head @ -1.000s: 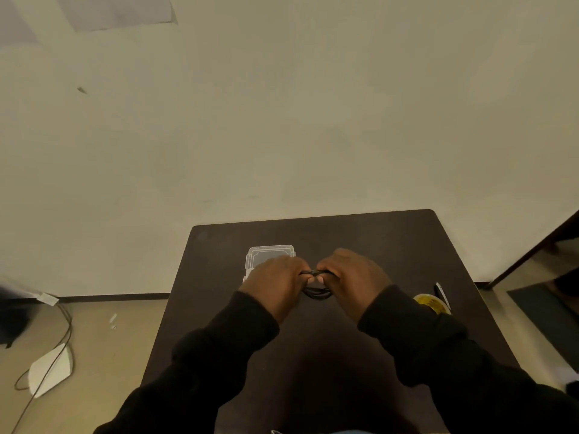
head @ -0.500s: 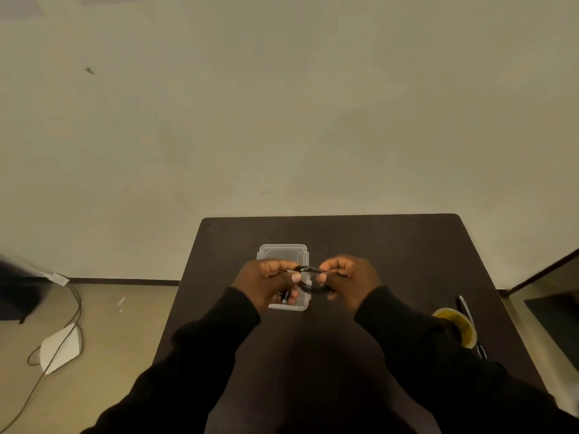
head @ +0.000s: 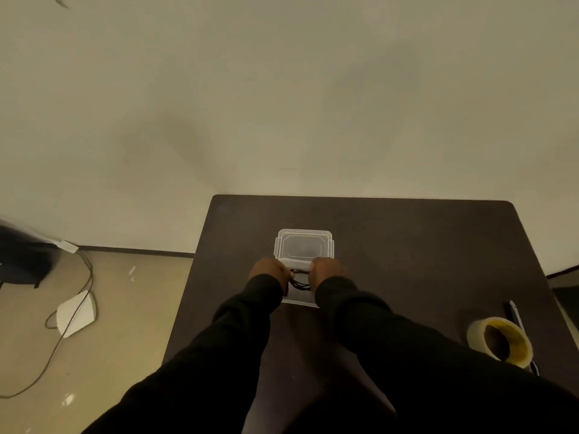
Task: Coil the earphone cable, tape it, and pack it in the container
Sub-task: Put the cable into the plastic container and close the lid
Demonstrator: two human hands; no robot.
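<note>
A coiled black earphone cable (head: 300, 279) hangs between my two hands over the near half of a clear plastic container (head: 300, 300). My left hand (head: 268, 270) pinches the coil's left side and my right hand (head: 326, 270) pinches its right side. The container's hinged clear lid (head: 303, 245) lies open flat on the dark table (head: 407, 245), just beyond my hands. My fingers hide part of the coil. Any tape on the coil cannot be made out.
A roll of clear tape (head: 499, 339) with a yellow core sits at the table's right edge, with a dark pen (head: 513, 311) behind it. Left of the table, on the floor, lie a white device (head: 76, 313) and a dark cord (head: 72, 308).
Both hands have carried the coil forward and down over the container's open base. The camera has tilted, so the table now sits lower and more to the right.
</note>
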